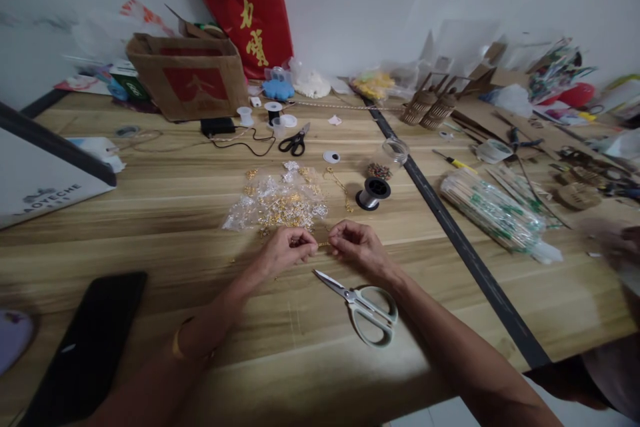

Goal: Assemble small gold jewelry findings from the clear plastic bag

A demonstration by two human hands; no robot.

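Between my two hands a short piece of thin gold chain (323,244) is stretched just above the wooden table. My left hand (289,247) pinches its left end, and my right hand (357,245) pinches the other end. Beyond my fingers lies a pile of clear bags with gold and silver jewelry findings (285,203). Another length of gold chain (344,188) rests on the wood past my right hand. Beside it stands a black spool of thin wire (373,193). Pale-handled scissors (367,310) lie partly open below my right hand, their blades pointing left.
Black scissors (296,141) and a jar tipped over near beads (380,171) lie farther back. A dark strip (440,213) crosses the table at right, with bagged wooden sticks (495,213) past it. A black phone (90,347) is at left. Someone's blurred hand (620,247) shows at the right edge.
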